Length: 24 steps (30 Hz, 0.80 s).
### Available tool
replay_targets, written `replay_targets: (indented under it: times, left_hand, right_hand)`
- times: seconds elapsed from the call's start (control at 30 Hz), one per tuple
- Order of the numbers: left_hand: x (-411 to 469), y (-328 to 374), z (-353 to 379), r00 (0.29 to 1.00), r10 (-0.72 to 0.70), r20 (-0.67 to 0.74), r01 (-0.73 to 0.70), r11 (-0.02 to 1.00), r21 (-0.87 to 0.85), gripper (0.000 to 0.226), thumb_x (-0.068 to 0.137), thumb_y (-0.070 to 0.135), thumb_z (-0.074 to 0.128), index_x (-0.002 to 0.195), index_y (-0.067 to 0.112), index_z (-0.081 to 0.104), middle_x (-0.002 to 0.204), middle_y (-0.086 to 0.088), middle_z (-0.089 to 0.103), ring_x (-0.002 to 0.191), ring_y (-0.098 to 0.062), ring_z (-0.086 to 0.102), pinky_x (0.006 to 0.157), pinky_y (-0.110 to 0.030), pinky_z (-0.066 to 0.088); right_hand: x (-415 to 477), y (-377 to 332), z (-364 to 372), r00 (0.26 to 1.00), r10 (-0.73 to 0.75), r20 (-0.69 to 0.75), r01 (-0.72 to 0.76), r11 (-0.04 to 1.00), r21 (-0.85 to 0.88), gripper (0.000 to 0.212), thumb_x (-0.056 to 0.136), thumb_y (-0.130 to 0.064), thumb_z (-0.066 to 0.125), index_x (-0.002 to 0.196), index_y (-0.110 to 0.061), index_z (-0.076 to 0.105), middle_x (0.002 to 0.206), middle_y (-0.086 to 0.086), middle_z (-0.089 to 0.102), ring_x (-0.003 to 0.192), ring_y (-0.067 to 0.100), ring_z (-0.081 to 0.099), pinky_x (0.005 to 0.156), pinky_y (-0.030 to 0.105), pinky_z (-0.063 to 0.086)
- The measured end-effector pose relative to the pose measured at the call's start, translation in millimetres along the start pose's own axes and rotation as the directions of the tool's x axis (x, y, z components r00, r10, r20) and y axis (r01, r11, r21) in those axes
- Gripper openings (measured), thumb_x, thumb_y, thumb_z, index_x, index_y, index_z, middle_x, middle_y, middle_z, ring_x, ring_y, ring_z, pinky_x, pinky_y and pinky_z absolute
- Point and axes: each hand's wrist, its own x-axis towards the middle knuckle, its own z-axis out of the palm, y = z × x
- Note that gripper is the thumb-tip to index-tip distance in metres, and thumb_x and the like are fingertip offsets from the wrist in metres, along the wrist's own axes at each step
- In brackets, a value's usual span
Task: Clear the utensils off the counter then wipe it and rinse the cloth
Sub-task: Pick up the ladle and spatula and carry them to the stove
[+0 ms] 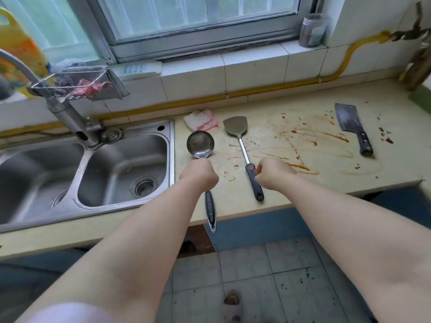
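Note:
A steel ladle (200,143) lies on the cream counter (268,197) beside the sink, its black handle sticking out over the front edge. My left hand (199,174) grips the ladle's stem just below the bowl. A grey spatula (235,127) with a black handle lies to the right of the ladle. My right hand (274,173) has curled fingers that pinch the right side of that handle. A cleaver (349,123) lies at the far right. A folded pink-white cloth (201,120) sits by the back wall. Brown sauce stains (303,136) streak the counter.
A double steel sink (123,169) with a faucet (67,113) is on the left. A wire rack (77,85) holding cloths hangs on the faucet. A jar (312,31) stands on the windowsill. A yellow pipe (256,89) runs along the tiled wall.

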Motion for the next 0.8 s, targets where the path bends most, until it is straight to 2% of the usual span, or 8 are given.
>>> replay_targets:
  times: [0.13,0.2,0.3,0.4,0.5,0.6,0.7,0.8]
  left_hand:
    - [14,-9,4,0.999,-0.039,0.020,0.038,0.999,0.028,0.013,0.080,0.009,0.050,0.067,0.010,0.051,0.076,-0.008,0.053,0.064,-0.021,0.051,0.046,-0.027,0.031]
    - [19,-14,7,0.998,-0.056,0.023,0.056,0.998,-0.003,0.004,0.080,0.010,0.051,0.076,0.009,0.053,0.077,-0.007,0.054,0.063,-0.020,0.051,0.046,-0.026,0.030]
    - [29,-19,10,0.996,-0.082,0.023,0.084,0.994,-0.064,0.011,0.080,0.012,0.053,0.090,0.010,0.055,0.082,-0.006,0.058,0.066,-0.019,0.054,0.049,-0.026,0.035]
    - [33,-22,13,0.994,-0.097,0.040,0.100,0.992,-0.079,0.012,0.081,0.012,0.053,0.093,0.012,0.053,0.083,-0.003,0.057,0.066,-0.017,0.053,0.049,-0.026,0.035]
    - [35,-23,12,0.993,-0.103,0.058,0.106,0.993,-0.052,0.005,0.080,0.008,0.052,0.080,0.013,0.050,0.073,-0.002,0.051,0.059,-0.016,0.047,0.047,-0.025,0.030]
    - [38,-27,15,0.991,-0.108,0.083,0.111,0.993,-0.038,0.023,0.079,0.006,0.050,0.061,0.014,0.037,0.062,-0.001,0.040,0.051,-0.017,0.035,0.046,-0.025,0.023]
    - [39,-32,17,0.988,-0.117,0.101,0.121,0.992,-0.037,0.028,0.080,0.006,0.049,0.058,0.016,0.034,0.059,0.000,0.036,0.050,-0.017,0.032,0.046,-0.025,0.022]
    - [37,-34,18,0.987,-0.114,0.116,0.117,0.993,-0.017,0.026,0.081,0.006,0.048,0.060,0.016,0.036,0.060,0.001,0.038,0.052,-0.017,0.034,0.046,-0.025,0.024]
  right_hand:
    - [11,-3,13,0.999,0.045,0.021,-0.045,0.999,-0.010,0.029,0.089,-0.019,0.053,0.118,-0.022,0.056,0.109,0.003,0.061,0.094,0.024,0.059,0.069,0.029,0.046]
    - [16,-4,20,0.998,0.065,0.013,-0.065,0.998,0.005,0.034,0.087,-0.020,0.055,0.121,-0.019,0.053,0.108,0.003,0.061,0.095,0.025,0.059,0.068,0.030,0.046]
    - [26,-6,27,0.995,0.098,-0.002,-0.098,0.995,0.003,0.038,0.087,-0.022,0.057,0.124,-0.016,0.047,0.107,0.004,0.058,0.088,0.023,0.054,0.066,0.031,0.044]
    - [31,-8,34,0.991,0.133,0.002,-0.133,0.991,0.015,0.038,0.088,-0.022,0.058,0.122,-0.012,0.044,0.107,0.005,0.056,0.085,0.024,0.051,0.063,0.030,0.039]
    - [36,-10,41,0.988,0.157,0.011,-0.157,0.988,0.012,0.043,0.089,-0.024,0.061,0.123,-0.010,0.039,0.113,0.006,0.056,0.088,0.024,0.052,0.065,0.032,0.039]
    - [40,-10,48,0.986,0.168,-0.004,-0.168,0.986,0.001,0.044,0.090,-0.025,0.060,0.124,-0.010,0.037,0.115,0.007,0.057,0.095,0.025,0.057,0.066,0.033,0.039]
    - [43,-9,50,0.983,0.182,-0.011,-0.182,0.983,0.010,0.043,0.089,-0.022,0.060,0.123,-0.009,0.037,0.114,0.008,0.058,0.102,0.026,0.059,0.066,0.033,0.041]
    - [44,-9,43,0.976,0.214,0.036,-0.217,0.966,0.139,0.046,0.084,-0.024,0.063,0.118,-0.008,0.038,0.106,0.009,0.056,0.090,0.025,0.059,0.063,0.031,0.042]
